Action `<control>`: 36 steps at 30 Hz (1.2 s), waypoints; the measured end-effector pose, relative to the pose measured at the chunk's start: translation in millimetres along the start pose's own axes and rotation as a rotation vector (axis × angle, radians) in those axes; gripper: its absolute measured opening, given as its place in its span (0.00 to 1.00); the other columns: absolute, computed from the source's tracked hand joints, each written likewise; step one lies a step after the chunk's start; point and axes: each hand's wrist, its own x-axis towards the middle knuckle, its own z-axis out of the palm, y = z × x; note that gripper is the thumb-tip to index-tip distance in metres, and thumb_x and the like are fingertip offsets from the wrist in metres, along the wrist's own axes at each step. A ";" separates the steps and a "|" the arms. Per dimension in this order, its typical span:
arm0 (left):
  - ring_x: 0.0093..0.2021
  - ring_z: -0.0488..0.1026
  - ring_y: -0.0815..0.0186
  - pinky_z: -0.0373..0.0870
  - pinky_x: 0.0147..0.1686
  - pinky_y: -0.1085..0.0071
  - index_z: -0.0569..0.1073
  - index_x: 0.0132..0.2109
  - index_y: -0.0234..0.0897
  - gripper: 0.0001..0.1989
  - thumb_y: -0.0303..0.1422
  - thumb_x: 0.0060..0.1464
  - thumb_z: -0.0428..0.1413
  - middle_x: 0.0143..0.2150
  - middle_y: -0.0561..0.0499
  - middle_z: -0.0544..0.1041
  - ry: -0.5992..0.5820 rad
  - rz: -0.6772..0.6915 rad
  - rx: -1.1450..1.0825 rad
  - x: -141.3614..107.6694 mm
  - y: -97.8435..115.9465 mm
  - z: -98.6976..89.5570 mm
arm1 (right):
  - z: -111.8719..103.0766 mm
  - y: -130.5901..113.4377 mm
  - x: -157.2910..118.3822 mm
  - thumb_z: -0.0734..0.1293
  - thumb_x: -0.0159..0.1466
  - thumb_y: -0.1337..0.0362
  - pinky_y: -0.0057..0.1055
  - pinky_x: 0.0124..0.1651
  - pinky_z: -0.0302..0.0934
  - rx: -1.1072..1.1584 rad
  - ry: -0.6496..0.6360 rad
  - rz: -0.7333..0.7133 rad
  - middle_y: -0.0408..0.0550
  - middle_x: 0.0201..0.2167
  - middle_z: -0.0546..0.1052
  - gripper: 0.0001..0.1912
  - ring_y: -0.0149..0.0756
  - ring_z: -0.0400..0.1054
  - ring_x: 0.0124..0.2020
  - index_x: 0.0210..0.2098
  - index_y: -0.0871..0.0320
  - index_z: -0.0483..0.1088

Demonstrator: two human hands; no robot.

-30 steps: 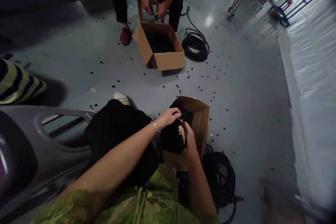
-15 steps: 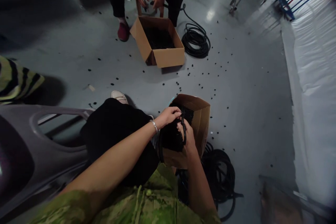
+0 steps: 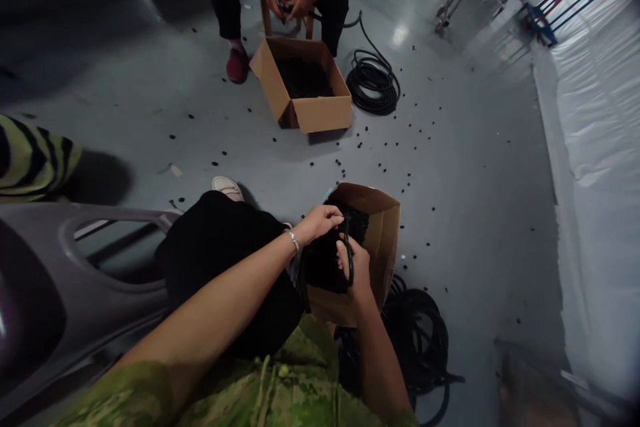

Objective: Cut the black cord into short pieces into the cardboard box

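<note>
My right hand [image 3: 356, 263] grips a pair of black-handled scissors [image 3: 349, 259], the blades pointing away from me over an open cardboard box [image 3: 383, 233]. Beside the blade tips, my left hand [image 3: 324, 221] has its fingertips pinched together on what looks like a black hose [image 3: 301, 280], which bends along the near left side of the box and runs under my wrist. Its end is hard to make out against the dark inside. Many small black pieces [image 3: 357, 221] fill the box below both hands.
A coil of black hose [image 3: 425, 327] lies right of my box. Opposite, a seated person [image 3: 300, 0] works with a tool and hose above another cardboard box [image 3: 323, 113], with a second hose coil [image 3: 373, 87] alongside. Small black rings dot the floor. A grey chair [image 3: 115, 247] stands left.
My right hand and the scissors have drawn slightly down, away from my left fingertips. My left hand stays nearly in place. The other person's hands have come closer together.
</note>
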 end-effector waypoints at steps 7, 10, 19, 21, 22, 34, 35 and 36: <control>0.26 0.66 0.70 0.62 0.31 0.74 0.73 0.30 0.34 0.07 0.32 0.54 0.54 0.24 0.56 0.72 -0.011 -0.035 0.041 -0.2 -5.0 7.5 | 12.9 12.9 -7.5 0.65 0.61 0.42 0.26 0.21 0.58 0.033 0.049 0.079 0.40 0.20 0.68 0.34 0.29 0.61 0.18 0.53 0.64 0.75; 0.26 0.68 0.69 0.62 0.31 0.73 0.74 0.31 0.34 0.07 0.32 0.54 0.54 0.24 0.55 0.73 0.004 -0.067 0.111 -1.1 -5.6 11.0 | 13.1 13.8 -12.3 0.65 0.61 0.43 0.25 0.20 0.56 0.077 0.037 0.093 0.40 0.20 0.68 0.31 0.29 0.60 0.18 0.51 0.62 0.76; 0.27 0.69 0.69 0.63 0.30 0.74 0.76 0.33 0.34 0.09 0.34 0.55 0.54 0.28 0.52 0.78 -0.122 -0.082 0.179 -3.0 -9.4 19.3 | 5.7 15.7 -7.6 0.69 0.59 0.44 0.28 0.29 0.64 0.234 -0.013 0.115 0.47 0.28 0.76 0.28 0.35 0.68 0.27 0.47 0.61 0.76; 0.28 0.70 0.69 0.63 0.31 0.74 0.76 0.33 0.34 0.09 0.34 0.56 0.54 0.28 0.51 0.79 -0.123 -0.086 0.164 -2.3 -10.8 19.8 | 5.6 15.3 -5.9 0.69 0.59 0.42 0.28 0.28 0.63 0.256 -0.021 0.123 0.46 0.27 0.75 0.29 0.34 0.67 0.25 0.46 0.61 0.75; 0.28 0.71 0.69 0.64 0.31 0.74 0.76 0.33 0.34 0.09 0.34 0.55 0.54 0.28 0.52 0.79 -0.123 -0.083 0.157 -1.9 -11.4 19.6 | 5.7 14.5 -5.8 0.69 0.59 0.42 0.28 0.27 0.62 0.262 -0.024 0.123 0.46 0.27 0.75 0.29 0.33 0.66 0.24 0.45 0.61 0.75; 0.27 0.69 0.70 0.65 0.31 0.74 0.73 0.30 0.34 0.07 0.33 0.52 0.56 0.25 0.53 0.75 -0.093 -0.066 0.001 -3.7 1.6 10.3 | 4.7 -2.4 1.5 0.67 0.63 0.48 0.29 0.35 0.65 0.215 -0.057 0.119 0.46 0.32 0.76 0.23 0.34 0.69 0.30 0.46 0.60 0.73; 0.26 0.68 0.70 0.65 0.31 0.74 0.73 0.30 0.34 0.07 0.34 0.52 0.56 0.24 0.54 0.74 -0.082 -0.066 -0.025 -4.1 3.9 9.2 | 3.9 -4.5 3.7 0.67 0.62 0.48 0.29 0.35 0.66 0.220 -0.060 0.116 0.46 0.32 0.76 0.23 0.34 0.70 0.30 0.47 0.60 0.73; 0.26 0.68 0.70 0.65 0.31 0.74 0.73 0.30 0.34 0.08 0.34 0.53 0.56 0.24 0.54 0.74 -0.070 -0.065 -0.050 -4.6 5.9 8.0 | 2.9 -6.6 5.8 0.67 0.62 0.49 0.29 0.35 0.66 0.228 -0.066 0.109 0.47 0.33 0.77 0.23 0.34 0.70 0.31 0.48 0.60 0.73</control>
